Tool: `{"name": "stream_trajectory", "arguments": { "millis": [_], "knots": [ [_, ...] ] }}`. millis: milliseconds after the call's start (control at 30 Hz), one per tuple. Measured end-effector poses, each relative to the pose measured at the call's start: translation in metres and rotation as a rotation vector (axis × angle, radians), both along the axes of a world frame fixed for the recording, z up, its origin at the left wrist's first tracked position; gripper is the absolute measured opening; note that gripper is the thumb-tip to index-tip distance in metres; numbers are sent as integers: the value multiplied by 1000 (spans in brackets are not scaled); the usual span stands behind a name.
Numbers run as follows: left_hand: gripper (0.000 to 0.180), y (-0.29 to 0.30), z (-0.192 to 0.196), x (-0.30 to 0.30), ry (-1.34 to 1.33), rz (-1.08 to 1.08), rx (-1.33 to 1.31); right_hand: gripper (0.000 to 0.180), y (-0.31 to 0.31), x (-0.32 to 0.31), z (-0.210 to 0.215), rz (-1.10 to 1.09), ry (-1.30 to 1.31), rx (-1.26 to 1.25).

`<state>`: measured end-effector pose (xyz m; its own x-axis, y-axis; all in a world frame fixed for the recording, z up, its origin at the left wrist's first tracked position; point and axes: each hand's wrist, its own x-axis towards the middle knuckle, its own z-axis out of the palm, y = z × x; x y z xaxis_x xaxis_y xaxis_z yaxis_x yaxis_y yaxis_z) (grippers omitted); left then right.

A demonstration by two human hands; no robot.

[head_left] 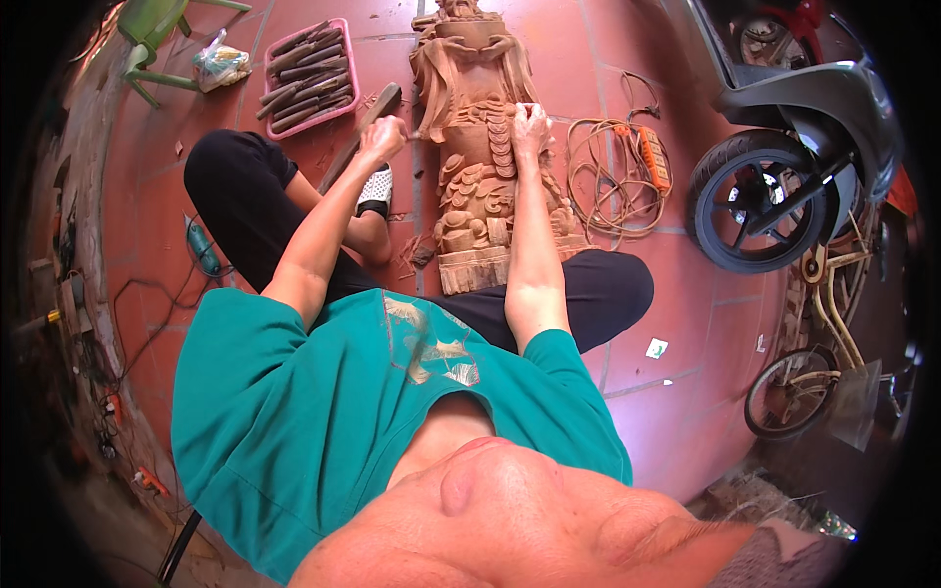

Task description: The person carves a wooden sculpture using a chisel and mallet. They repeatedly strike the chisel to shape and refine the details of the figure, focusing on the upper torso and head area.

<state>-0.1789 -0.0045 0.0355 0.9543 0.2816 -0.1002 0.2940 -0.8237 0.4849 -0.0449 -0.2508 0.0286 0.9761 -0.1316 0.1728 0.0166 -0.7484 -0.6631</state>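
A tall, reddish-brown wood carving [480,147] lies on the floor between my legs, its robed figure covered in relief of coins, folds and rounded shapes. My right hand [530,129] rests on the right side of its middle, fingers pinched together; whatever they hold is hidden. To the left of the carving, my left hand [383,139] is closed, apart from the wood, on what looks like a long wooden club-shaped mallet [384,102]. My forearm partly covers this mallet.
Several dark-handled carving tools fill a pink basket [350,57] at the far left. An orange power strip [653,160] with coiled cord lies right of the carving, near a motorbike wheel [757,201]. Left are a green chair [147,34], a plastic bag [222,64] and a teal tool [203,245].
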Motion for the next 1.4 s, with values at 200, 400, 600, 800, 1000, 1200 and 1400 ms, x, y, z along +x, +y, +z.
{"name": "stream_trajectory", "arguments": {
  "millis": [200, 400, 600, 800, 1000, 1200, 1400],
  "knots": [
    [19, 3, -5, 36, -430, 304, -488, 20, 11, -2, 22, 33, -237, 90],
    [19, -56, 23, 43, -501, 449, -1096, 38, 57, -41, 71, 314, 25, 235],
    [15, -101, 34, 43, -642, 338, -1095, 24, 70, -49, 45, 306, 19, 592],
    [16, -100, 21, 49, -683, 280, -615, 10, 19, -13, 82, 159, 137, 984],
    [19, -132, 6, 50, -652, 140, -238, 19, -37, 17, 73, 131, -7, 598],
    [22, -133, 8, 63, -609, 157, -195, 20, -14, 37, 74, 139, -4, 113],
    [20, -135, 9, 65, -632, 166, -186, 22, 8, 78, 44, 302, -136, -184]
  ]
}}
